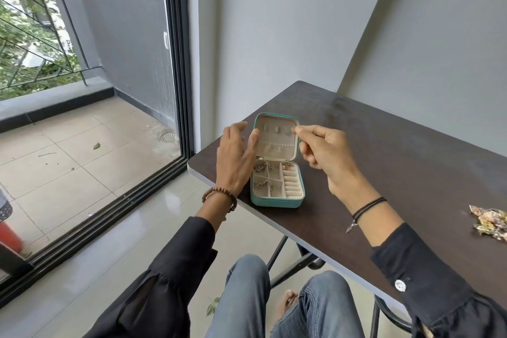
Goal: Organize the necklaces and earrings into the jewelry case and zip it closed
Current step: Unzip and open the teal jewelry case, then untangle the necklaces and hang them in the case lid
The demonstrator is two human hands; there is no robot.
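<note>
Teal jewelry case (277,202) stands open at the table's (384,173) 9 o'clock corner; left hand (236,156), fingers relaxed, is at the lid's (274,145) 9 o'clock; right hand (321,151) pinches an earring (293,128) at its 2 o'clock

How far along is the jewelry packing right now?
Done: chains lie in the teal jewelry case. In hand: the right hand pinches a small piece at the upright lid; the left hand touches its edge. Left: the pile at the right of the table, if jewelry, then zipping.

Black long sleeves (175,269) | wooden bead bracelet (219,195) circles left wrist | black cord bracelet (367,207) on right | white cuff button (400,285) | blue jeans (247,304)
</note>
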